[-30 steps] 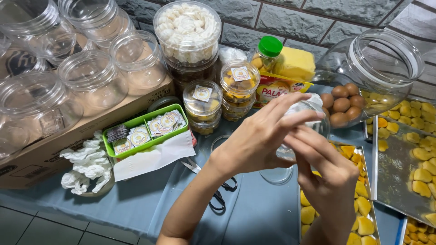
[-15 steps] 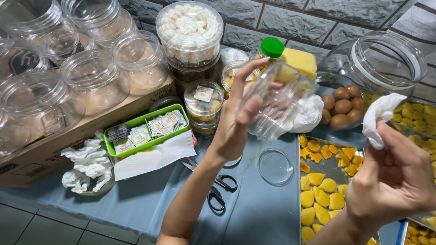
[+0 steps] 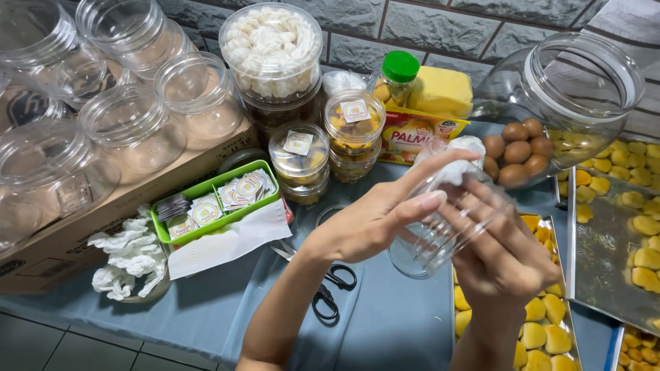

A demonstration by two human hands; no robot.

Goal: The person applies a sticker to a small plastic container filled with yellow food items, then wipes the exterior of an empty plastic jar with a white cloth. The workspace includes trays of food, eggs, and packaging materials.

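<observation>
clear plastic jar (image 3: 440, 227) being held tilted above the blue surface (image 3: 392, 323), white tissue (image 3: 462, 152) at its top | left hand (image 3: 375, 220) gripping the jar's side | right hand (image 3: 505, 254) clasping it from the right | black scissors (image 3: 328, 288) lying below, cookie tray (image 3: 550, 302) sitting just right

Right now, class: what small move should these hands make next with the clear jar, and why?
Probably turn the clear jar slightly. The left hand grips its side, and the right hand presses a white tissue against it, so turning it would likely bring an unwiped part under the tissue.
</observation>
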